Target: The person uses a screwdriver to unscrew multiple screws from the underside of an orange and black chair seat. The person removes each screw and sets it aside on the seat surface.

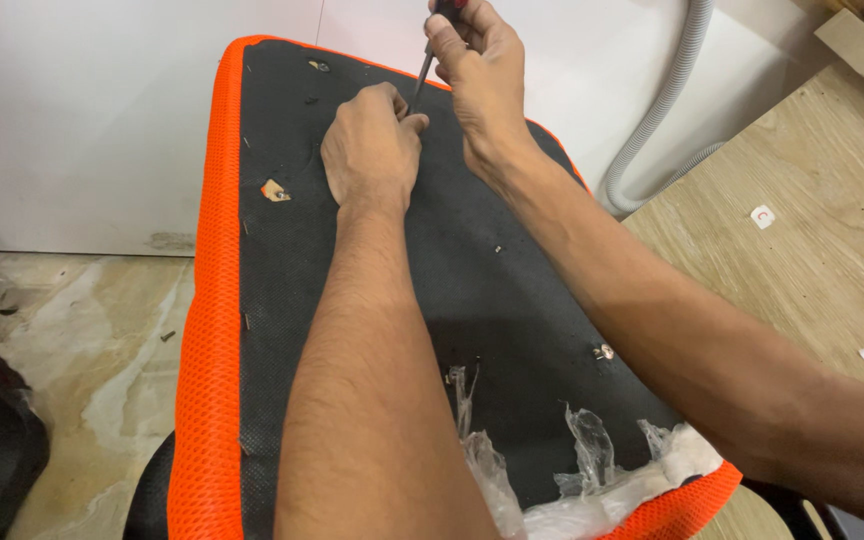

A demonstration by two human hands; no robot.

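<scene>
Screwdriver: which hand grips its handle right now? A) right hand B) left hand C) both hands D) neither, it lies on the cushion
A: the right hand wraps the screwdriver handle from above, while the left hand rests fisted on the black cushion at the tip.

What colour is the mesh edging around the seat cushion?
Bright orange mesh edging, around the black underside; head view.
</scene>
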